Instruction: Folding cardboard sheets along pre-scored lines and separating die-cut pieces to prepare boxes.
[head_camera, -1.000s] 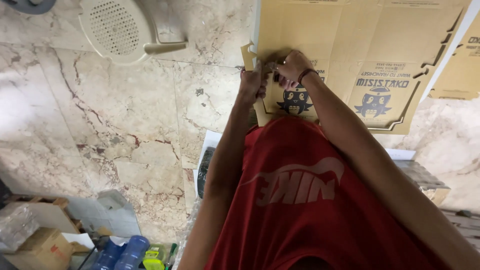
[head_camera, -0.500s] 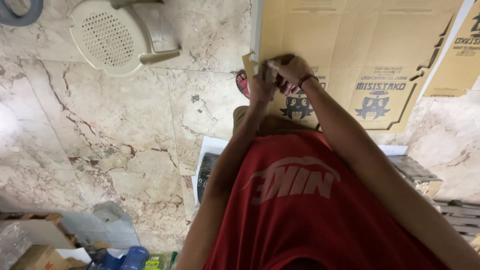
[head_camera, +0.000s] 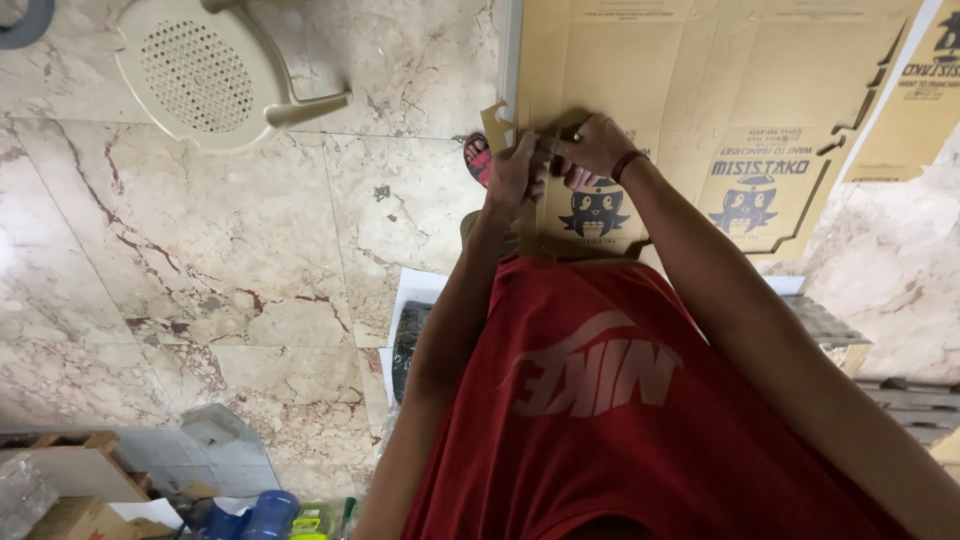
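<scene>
Both hands met over a small cardboard box (head_camera: 585, 205), held above the person's lap and over the flat cardboard sheets (head_camera: 720, 70) on the floor. The left hand (head_camera: 515, 172) pinched the box's upright flap, fingers closed on it. The right hand (head_camera: 597, 145) gripped the top edge just beside it. A beige plastic chair (head_camera: 200, 75) stood well apart on the marble floor (head_camera: 200, 280).

Tan cardboard sheet (head_camera: 700, 90) with dark print, red shirt (head_camera: 600, 400), beige chair (head_camera: 200, 75) (perforated seat), cream floor (head_camera: 200, 260) with red-brown veins.
</scene>
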